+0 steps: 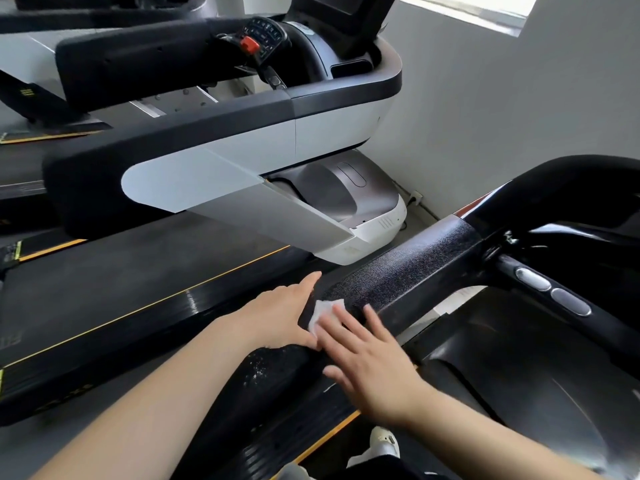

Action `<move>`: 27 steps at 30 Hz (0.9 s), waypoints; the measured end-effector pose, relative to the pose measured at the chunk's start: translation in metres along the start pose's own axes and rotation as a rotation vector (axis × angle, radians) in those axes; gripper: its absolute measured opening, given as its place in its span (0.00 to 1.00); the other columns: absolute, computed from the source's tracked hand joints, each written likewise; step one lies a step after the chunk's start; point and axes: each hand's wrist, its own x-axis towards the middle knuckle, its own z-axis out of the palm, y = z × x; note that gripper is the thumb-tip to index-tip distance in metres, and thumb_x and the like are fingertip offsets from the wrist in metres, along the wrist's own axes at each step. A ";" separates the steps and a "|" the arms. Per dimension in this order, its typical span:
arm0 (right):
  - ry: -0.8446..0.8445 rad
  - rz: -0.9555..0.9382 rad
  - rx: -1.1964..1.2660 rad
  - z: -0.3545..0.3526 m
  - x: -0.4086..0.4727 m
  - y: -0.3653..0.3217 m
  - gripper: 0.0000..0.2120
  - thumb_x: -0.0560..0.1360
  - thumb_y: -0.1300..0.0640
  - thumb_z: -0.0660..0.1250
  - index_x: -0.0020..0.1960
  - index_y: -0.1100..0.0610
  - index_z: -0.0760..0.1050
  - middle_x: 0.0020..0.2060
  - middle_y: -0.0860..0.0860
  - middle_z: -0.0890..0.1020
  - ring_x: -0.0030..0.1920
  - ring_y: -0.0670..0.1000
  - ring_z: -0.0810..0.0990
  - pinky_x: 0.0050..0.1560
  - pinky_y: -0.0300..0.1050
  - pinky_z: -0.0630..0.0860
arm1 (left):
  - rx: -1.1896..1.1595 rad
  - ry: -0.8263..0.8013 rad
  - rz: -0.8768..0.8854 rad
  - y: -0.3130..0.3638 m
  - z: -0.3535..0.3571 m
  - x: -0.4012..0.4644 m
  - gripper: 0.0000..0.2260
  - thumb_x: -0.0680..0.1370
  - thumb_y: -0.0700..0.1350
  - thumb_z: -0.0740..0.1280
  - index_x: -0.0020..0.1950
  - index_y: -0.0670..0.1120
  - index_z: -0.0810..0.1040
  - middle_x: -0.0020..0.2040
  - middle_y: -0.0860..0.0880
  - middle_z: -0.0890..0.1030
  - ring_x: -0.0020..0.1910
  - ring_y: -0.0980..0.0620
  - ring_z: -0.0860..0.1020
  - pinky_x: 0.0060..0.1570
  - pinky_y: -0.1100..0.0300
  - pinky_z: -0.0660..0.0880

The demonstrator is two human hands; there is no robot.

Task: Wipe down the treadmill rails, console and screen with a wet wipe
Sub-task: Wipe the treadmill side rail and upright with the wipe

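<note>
A black textured side rail (408, 265) of the treadmill runs from bottom centre up to the right. A white wet wipe (321, 315) lies on the rail's near end. My right hand (367, 365) presses flat on the wipe with straight, spread fingers. My left hand (280, 315) lies open on the rail's left side, its fingers straight and pointing up-right, touching the wipe's edge. The glossy black console (568, 199) rises at the right, with two oval silver buttons (552, 294) on its crossbar.
A second treadmill with a black and white rail (214, 140), keypad and red safety clip (250, 45) stands to the left, its belt (131, 271) beside me. A grey wall (502, 116) is behind. My white shoe (382, 441) shows below.
</note>
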 end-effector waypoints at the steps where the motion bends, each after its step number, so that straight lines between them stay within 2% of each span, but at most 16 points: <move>1: 0.030 0.010 -0.040 0.001 -0.001 0.011 0.22 0.77 0.44 0.52 0.65 0.52 0.70 0.63 0.49 0.77 0.66 0.51 0.73 0.65 0.60 0.59 | -0.019 0.008 0.002 -0.002 0.000 -0.003 0.48 0.69 0.56 0.74 0.77 0.55 0.43 0.75 0.53 0.60 0.71 0.49 0.63 0.67 0.53 0.64; 4: 0.035 0.311 -0.088 0.000 0.000 0.052 0.29 0.82 0.43 0.40 0.67 0.54 0.72 0.65 0.50 0.77 0.67 0.52 0.73 0.68 0.60 0.53 | -0.057 0.033 0.005 -0.014 -0.003 -0.022 0.47 0.68 0.58 0.74 0.77 0.56 0.46 0.76 0.56 0.57 0.74 0.53 0.58 0.70 0.56 0.60; 7: 0.051 0.496 -0.040 0.005 -0.003 0.043 0.30 0.82 0.43 0.37 0.70 0.57 0.67 0.68 0.54 0.73 0.69 0.58 0.70 0.68 0.61 0.52 | -0.021 0.082 -0.022 -0.029 -0.002 -0.050 0.47 0.67 0.60 0.73 0.77 0.57 0.47 0.76 0.59 0.55 0.74 0.56 0.56 0.70 0.58 0.57; 9: 0.095 0.439 -0.013 0.014 -0.008 0.005 0.28 0.82 0.44 0.38 0.69 0.58 0.65 0.68 0.56 0.73 0.69 0.59 0.70 0.66 0.59 0.53 | 0.018 0.103 -0.045 -0.038 0.003 -0.071 0.50 0.65 0.62 0.73 0.76 0.56 0.45 0.76 0.60 0.53 0.74 0.56 0.54 0.70 0.61 0.55; 12: 0.096 0.085 -0.001 0.023 -0.018 -0.053 0.24 0.80 0.44 0.48 0.68 0.57 0.65 0.68 0.53 0.73 0.70 0.56 0.65 0.68 0.59 0.55 | 0.123 0.118 -0.060 -0.047 0.015 -0.096 0.53 0.64 0.66 0.72 0.77 0.54 0.42 0.76 0.58 0.48 0.74 0.57 0.51 0.70 0.64 0.49; 14: 0.064 -0.066 -0.066 0.025 -0.021 -0.060 0.26 0.76 0.42 0.52 0.68 0.55 0.65 0.67 0.50 0.73 0.70 0.52 0.63 0.70 0.57 0.51 | 0.165 0.139 -0.076 -0.050 0.025 -0.105 0.53 0.65 0.68 0.70 0.76 0.53 0.40 0.77 0.56 0.45 0.75 0.56 0.49 0.71 0.63 0.47; 15: 0.078 -0.056 -0.095 0.026 -0.019 -0.055 0.25 0.76 0.42 0.52 0.68 0.55 0.65 0.67 0.50 0.73 0.71 0.51 0.62 0.70 0.57 0.50 | 0.159 0.161 -0.091 -0.051 0.030 -0.107 0.53 0.65 0.68 0.69 0.77 0.52 0.40 0.77 0.55 0.45 0.75 0.56 0.49 0.71 0.63 0.47; 17: 0.106 0.139 -0.098 0.025 -0.015 -0.036 0.23 0.81 0.43 0.45 0.68 0.55 0.64 0.67 0.51 0.74 0.73 0.49 0.59 0.71 0.57 0.48 | 0.142 0.213 -0.112 -0.056 0.039 -0.109 0.52 0.65 0.70 0.67 0.77 0.52 0.43 0.77 0.55 0.47 0.75 0.55 0.50 0.71 0.62 0.47; 19: 0.114 0.395 -0.054 0.020 -0.012 -0.021 0.27 0.82 0.43 0.39 0.69 0.57 0.64 0.68 0.55 0.73 0.72 0.52 0.60 0.69 0.58 0.50 | 0.133 0.273 -0.121 -0.062 0.047 -0.109 0.50 0.65 0.72 0.66 0.77 0.52 0.46 0.77 0.56 0.49 0.75 0.56 0.51 0.72 0.61 0.47; 21: 0.129 0.480 -0.008 0.020 -0.009 -0.033 0.28 0.82 0.44 0.39 0.70 0.59 0.65 0.69 0.56 0.71 0.72 0.55 0.60 0.67 0.59 0.51 | 0.125 0.321 -0.118 -0.066 0.054 -0.110 0.48 0.65 0.72 0.65 0.77 0.51 0.50 0.76 0.56 0.53 0.74 0.55 0.54 0.72 0.60 0.49; 23: 0.139 0.309 -0.011 0.024 -0.008 -0.068 0.26 0.81 0.45 0.44 0.69 0.59 0.66 0.69 0.55 0.72 0.71 0.56 0.61 0.67 0.59 0.53 | 0.108 0.390 -0.096 -0.069 0.058 -0.112 0.46 0.63 0.72 0.65 0.74 0.49 0.60 0.73 0.53 0.63 0.71 0.52 0.64 0.70 0.58 0.57; 25: 0.103 0.034 -0.017 0.029 -0.009 -0.101 0.25 0.77 0.44 0.51 0.68 0.57 0.66 0.68 0.53 0.73 0.71 0.55 0.62 0.68 0.59 0.55 | 0.116 0.464 -0.068 -0.071 0.060 -0.113 0.43 0.61 0.74 0.62 0.66 0.47 0.71 0.64 0.50 0.75 0.60 0.50 0.76 0.61 0.57 0.67; 27: 0.065 -0.108 -0.052 0.029 -0.009 -0.102 0.26 0.75 0.43 0.53 0.69 0.56 0.64 0.67 0.51 0.74 0.71 0.52 0.63 0.69 0.59 0.54 | 0.118 0.529 -0.051 -0.073 0.061 -0.116 0.40 0.61 0.74 0.58 0.62 0.47 0.72 0.60 0.50 0.78 0.56 0.50 0.78 0.57 0.57 0.68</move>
